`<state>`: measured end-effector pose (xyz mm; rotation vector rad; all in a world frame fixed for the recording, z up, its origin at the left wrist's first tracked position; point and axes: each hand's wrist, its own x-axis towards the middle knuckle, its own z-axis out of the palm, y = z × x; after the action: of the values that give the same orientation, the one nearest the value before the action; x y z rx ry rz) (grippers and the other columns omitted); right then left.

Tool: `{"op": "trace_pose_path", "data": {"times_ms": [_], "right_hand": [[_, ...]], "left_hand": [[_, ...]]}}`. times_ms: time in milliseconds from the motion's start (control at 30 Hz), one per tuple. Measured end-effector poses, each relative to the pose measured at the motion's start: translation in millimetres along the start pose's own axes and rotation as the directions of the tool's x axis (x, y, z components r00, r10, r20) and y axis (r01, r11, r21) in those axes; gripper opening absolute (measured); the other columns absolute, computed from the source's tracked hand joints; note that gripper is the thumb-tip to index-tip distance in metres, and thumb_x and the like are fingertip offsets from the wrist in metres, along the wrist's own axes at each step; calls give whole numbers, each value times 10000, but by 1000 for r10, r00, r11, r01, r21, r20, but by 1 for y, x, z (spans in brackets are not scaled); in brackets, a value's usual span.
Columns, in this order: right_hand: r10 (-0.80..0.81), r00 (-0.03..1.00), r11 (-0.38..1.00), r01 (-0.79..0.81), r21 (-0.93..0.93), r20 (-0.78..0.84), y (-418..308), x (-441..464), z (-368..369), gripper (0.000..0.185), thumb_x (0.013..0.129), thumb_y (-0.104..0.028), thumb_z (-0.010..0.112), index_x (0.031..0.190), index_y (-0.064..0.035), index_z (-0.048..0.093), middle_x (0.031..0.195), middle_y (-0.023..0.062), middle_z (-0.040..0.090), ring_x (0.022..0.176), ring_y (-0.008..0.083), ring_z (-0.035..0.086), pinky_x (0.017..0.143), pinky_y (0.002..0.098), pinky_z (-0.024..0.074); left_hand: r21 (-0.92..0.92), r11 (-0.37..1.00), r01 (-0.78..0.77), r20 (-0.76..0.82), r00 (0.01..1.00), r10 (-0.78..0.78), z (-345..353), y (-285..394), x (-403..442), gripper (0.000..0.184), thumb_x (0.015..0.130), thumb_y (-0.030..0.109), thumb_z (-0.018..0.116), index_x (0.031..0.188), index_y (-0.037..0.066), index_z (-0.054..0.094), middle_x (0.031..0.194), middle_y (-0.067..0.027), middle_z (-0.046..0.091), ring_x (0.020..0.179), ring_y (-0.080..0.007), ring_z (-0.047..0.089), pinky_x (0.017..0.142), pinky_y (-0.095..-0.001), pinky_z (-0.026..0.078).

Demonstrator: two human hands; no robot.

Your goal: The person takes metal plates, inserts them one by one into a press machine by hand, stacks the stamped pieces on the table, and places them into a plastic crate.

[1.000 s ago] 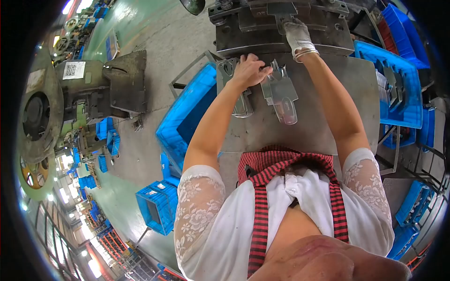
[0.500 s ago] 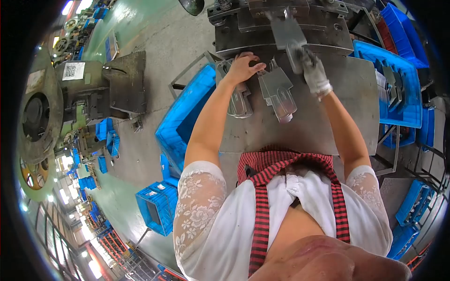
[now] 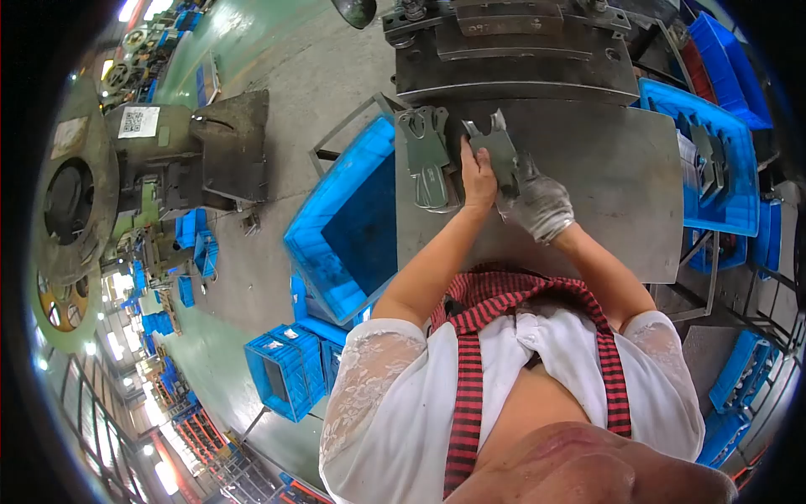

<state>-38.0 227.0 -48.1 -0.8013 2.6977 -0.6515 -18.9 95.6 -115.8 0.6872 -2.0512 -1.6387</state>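
Over the metal worktable, flat grey metal plates (image 3: 493,149) with notched ends are between my hands; whether they rest fully on the tabletop I cannot tell. My bare left hand (image 3: 478,178) grips their left edge, thumb on top and fingers along the side. My right hand (image 3: 541,207), in a grey-white work glove, closes round the lower right side and hides part of them. Left of my hands, a small pile of similar metal plates (image 3: 429,155) lies on the table, with rounded cutouts at the far end.
Beyond the worktable (image 3: 613,185) stands a heavy steel die block (image 3: 520,71). A blue bin (image 3: 336,227) is at the table's left edge. Another blue bin (image 3: 730,197) on the right holds metal plates. A large machine (image 3: 193,151) stands farther left.
My right hand has come back from the die block toward me with a plate. My left hand has left the left pile and moved right, onto the middle plates. Both hands now meet there.
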Motion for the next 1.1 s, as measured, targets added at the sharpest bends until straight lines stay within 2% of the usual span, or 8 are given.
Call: {"op": "trace_pose_path", "data": {"times_ms": [367,533,700,800,867,967,1067,1100], "right_hand": [[-52,983,940,109,324,-179,24,30,-29,303,759,-231,526,1026,-88,531,955,134,569,852,266,556,716,327,446],[-46,999,485,14,875,9,17,50,-3,264,774,-172,502,1011,-59,527,931,60,590,815,199,564,715,293,445],[-429,821,773,549,317,-376,-17,80,48,258,810,-31,385,1049,-29,483,1004,68,556,920,144,522,801,274,411],[172,966,-319,241,916,-194,-20,89,2,228,793,-107,439,997,-31,509,942,154,572,899,231,543,765,304,410],[257,898,492,197,848,-358,15,111,-17,232,791,-119,435,977,-9,519,943,185,564,938,263,526,790,299,401],[234,879,740,116,662,-415,10,133,-50,264,821,-79,393,1042,23,495,995,116,564,933,216,522,808,262,386],[-295,919,908,184,-376,-263,17,170,-63,248,801,-93,414,989,29,521,959,169,563,940,259,521,825,273,381],[-145,923,977,191,97,-357,17,172,-61,254,802,-97,409,994,27,521,970,167,561,947,258,518,826,274,382]], "left_hand": [[820,572,-5,79,991,-105,-139,-8,50,593,679,387,623,1020,-69,461,936,-209,517,862,-342,478,711,-430,386],[126,978,169,-173,974,-146,-143,38,60,291,753,283,594,805,5,523,740,-78,547,574,-197,501,475,-331,400],[-178,974,137,-3,990,-140,-61,77,65,296,770,224,584,953,11,490,822,-70,536,726,-163,509,598,-287,417],[444,893,-79,-39,994,107,-68,78,58,547,702,279,633,1108,5,389,1022,-141,478,929,-263,460,762,-355,391],[732,681,6,-30,999,24,-86,65,46,816,616,344,671,1225,7,245,1238,-225,281,1132,-375,277,907,-415,303],[732,669,-126,118,991,59,-91,18,23,832,624,334,671,1245,8,225,1262,-242,233,1142,-380,276,923,-398,296],[613,763,-207,171,977,127,-102,7,23,849,616,316,686,1248,-2,216,1274,-240,223,1167,-367,255,932,-384,289],[574,784,-238,182,970,161,-107,5,24,840,615,313,689,1240,-6,227,1274,-237,226,1168,-362,257,931,-381,290]]}}
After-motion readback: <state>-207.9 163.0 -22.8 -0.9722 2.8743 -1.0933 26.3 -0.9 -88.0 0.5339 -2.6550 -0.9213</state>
